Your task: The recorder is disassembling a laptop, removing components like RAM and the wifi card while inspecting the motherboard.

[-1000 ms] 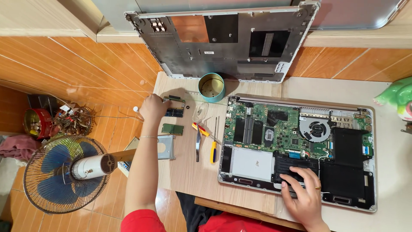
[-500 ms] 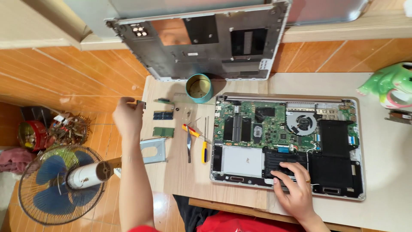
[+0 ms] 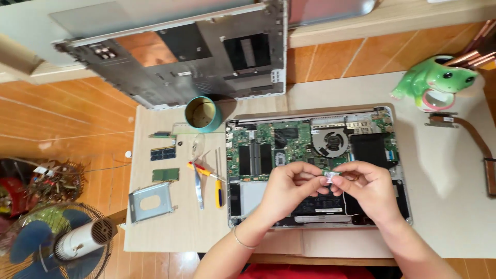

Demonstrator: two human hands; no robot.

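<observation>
An opened laptop [image 3: 315, 139] lies on the table with its green circuit board, fan and black battery exposed. Both hands hover above its lower middle. My left hand [image 3: 289, 188] and my right hand [image 3: 369, 188] pinch a small flat card with a white label [image 3: 329, 176] between their fingertips, thin wires trailing below it. Left of the laptop lie memory modules [image 3: 163, 153], a small green board [image 3: 165, 174], a metal drive bracket [image 3: 150, 201], tweezers [image 3: 199, 186] and a yellow-handled screwdriver [image 3: 218, 188].
A round teal tin [image 3: 202, 113] stands behind the tools. The laptop's grey bottom cover [image 3: 181, 57] leans against the wall at the back. A green frog figure [image 3: 439, 82] and a copper heat pipe [image 3: 475, 144] sit at the right. A blue fan [image 3: 57, 243] stands on the floor at left.
My left hand left the parts at the table's left side and came over the laptop. My right hand lifted off the battery. Both now hold the small card together.
</observation>
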